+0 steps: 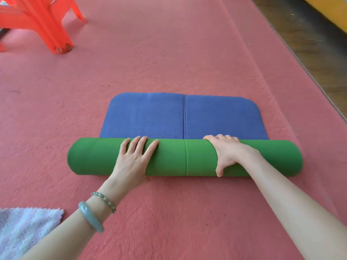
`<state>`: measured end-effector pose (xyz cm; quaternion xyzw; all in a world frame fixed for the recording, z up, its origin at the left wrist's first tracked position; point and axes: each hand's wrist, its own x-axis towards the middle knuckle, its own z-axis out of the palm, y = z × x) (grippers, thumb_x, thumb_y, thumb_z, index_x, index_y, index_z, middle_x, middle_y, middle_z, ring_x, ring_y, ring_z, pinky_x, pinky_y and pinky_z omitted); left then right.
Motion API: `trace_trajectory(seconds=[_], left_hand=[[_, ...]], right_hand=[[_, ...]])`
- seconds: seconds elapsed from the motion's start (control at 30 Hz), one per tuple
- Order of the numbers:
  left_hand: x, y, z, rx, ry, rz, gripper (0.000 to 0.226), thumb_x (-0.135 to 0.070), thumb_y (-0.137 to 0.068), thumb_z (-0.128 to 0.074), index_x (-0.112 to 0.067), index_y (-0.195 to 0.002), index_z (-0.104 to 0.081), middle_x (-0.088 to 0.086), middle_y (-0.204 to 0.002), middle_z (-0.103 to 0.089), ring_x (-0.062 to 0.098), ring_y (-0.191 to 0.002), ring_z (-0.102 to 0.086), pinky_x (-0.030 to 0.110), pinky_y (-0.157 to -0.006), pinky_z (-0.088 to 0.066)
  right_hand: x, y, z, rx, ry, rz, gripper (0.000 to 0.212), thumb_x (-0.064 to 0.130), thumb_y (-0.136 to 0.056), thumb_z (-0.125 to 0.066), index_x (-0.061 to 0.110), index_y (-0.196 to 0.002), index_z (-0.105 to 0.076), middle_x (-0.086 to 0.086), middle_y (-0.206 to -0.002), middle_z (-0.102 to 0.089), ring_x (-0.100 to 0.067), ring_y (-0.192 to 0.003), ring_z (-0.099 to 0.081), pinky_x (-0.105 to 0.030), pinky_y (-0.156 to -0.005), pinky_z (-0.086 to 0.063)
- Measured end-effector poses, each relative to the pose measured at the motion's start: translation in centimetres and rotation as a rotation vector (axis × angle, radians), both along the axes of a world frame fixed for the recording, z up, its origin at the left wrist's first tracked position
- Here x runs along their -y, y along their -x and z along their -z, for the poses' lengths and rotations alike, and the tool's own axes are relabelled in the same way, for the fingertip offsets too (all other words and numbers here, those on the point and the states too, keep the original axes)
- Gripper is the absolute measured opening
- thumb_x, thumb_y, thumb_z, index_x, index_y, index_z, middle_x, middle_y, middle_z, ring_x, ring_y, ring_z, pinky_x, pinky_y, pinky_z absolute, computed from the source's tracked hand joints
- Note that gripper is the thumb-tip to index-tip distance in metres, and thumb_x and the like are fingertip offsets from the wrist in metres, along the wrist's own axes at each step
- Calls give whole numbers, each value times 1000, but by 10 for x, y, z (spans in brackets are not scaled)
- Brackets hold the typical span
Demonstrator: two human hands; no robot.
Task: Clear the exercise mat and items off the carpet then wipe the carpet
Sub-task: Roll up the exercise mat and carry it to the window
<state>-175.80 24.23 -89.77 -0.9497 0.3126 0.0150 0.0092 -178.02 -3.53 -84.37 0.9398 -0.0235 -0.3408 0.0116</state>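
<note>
The exercise mat lies mid-carpet, mostly rolled into a green cylinder, its ribbed blue end still flat. The left hand presses flat on the roll, fingers spread; the right hand curls over it. A red plastic stool stands at the far-left corner, a fluffy cloth at the near-left edge.
</note>
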Motion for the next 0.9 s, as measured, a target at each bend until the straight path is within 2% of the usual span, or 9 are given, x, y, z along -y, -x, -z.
trace_trajectory(seconds=[0.07,0.17,0.33,0.43,0.53,0.63,0.7,0.8,0.9], left_hand=[[2,-7,2,50,13,19,123,-41,-19,-88,-19,-130,-39,17,-121,-58,35,-109,-56,48,-97,-36],[3,-20,1,43,-22,39,121,-43,-17,-85,-20,-128,-42,13,-115,-59,32,-101,-58,46,-90,-44],[8,-51,-15,-83,-113,103,111,-51,-35,-78,-28,-134,-33,-2,-119,-50,23,-105,-50,38,-89,-39],[14,-65,-23,-203,-120,96,107,-52,-40,-79,-30,-131,-28,-4,-114,-48,20,-104,-47,35,-87,-38],[16,-69,-28,-266,-83,73,107,-50,-43,-81,-32,-133,-27,-3,-118,-47,21,-108,-44,34,-90,-36],[14,-56,-23,-203,-45,34,120,-50,-45,-83,-31,-145,-19,4,-139,-37,25,-127,-35,37,-105,-26],[14,-43,-15,-100,-21,9,130,-55,-38,-86,-27,-148,-22,10,-141,-38,28,-130,-36,41,-110,-22],[15,-36,-2,22,-11,-8,132,-53,-19,-89,-22,-139,-41,14,-122,-55,33,-113,-53,47,-101,-36],[17,-36,-6,34,2,-26,121,-48,-18,-85,-22,-130,-48,10,-111,-60,30,-100,-57,43,-90,-41]], right_hand=[[0,-4,-1,-25,-4,15,126,40,-50,-88,31,-147,-8,-5,-140,-36,-27,-130,-33,-40,-107,-27],[-1,-4,-1,4,33,28,126,42,-54,-85,30,-148,-2,-6,-147,-27,-27,-136,-25,-41,-113,-21],[-4,23,12,269,97,0,129,45,-59,-81,32,-147,12,-12,-156,-2,-31,-144,-1,-48,-116,-3],[-1,34,25,421,123,-42,127,41,-62,-80,31,-148,13,-13,-154,-8,-31,-144,-5,-47,-116,-3],[3,29,32,485,118,-51,120,33,-59,-82,28,-150,-4,-13,-148,-24,-32,-139,-19,-47,-115,-9],[4,22,32,483,130,-55,113,30,-61,-80,27,-149,-9,-11,-145,-28,-30,-135,-25,-46,-114,-13],[5,18,30,471,146,-63,112,32,-62,-78,28,-148,-8,-10,-145,-27,-28,-134,-26,-44,-113,-15],[4,16,29,456,169,-78,111,34,-61,-78,28,-147,-7,-9,-143,-29,-28,-132,-29,-44,-111,-19],[2,18,27,451,194,-95,108,34,-61,-76,27,-146,-9,-8,-140,-32,-27,-127,-34,-42,-108,-24]])
